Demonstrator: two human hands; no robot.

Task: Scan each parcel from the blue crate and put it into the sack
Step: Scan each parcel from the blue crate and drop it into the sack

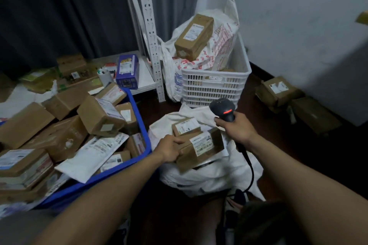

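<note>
The blue crate (pixel 145 145) at the left is heaped with brown cardboard parcels (pixel 99 117) and a white mailer (pixel 93 153). A white sack (pixel 209 177) lies open on the dark floor in the middle. My left hand (pixel 171 148) grips the left end of a brown labelled parcel (pixel 201 148) over the sack's mouth. Another small labelled parcel (pixel 186 126) lies in the sack just behind it. My right hand (pixel 237 127) holds a black barcode scanner (pixel 224 108) with a red light, above and right of the parcel; its cable trails down over the sack.
A white slatted basket (pixel 215 87) behind the sack holds a printed bag and a tall brown box (pixel 194 37). A white metal shelf post (pixel 151 32) stands beside it; a purple box (pixel 127 71) sits on the low shelf. More boxes (pixel 278 91) lie by the right wall.
</note>
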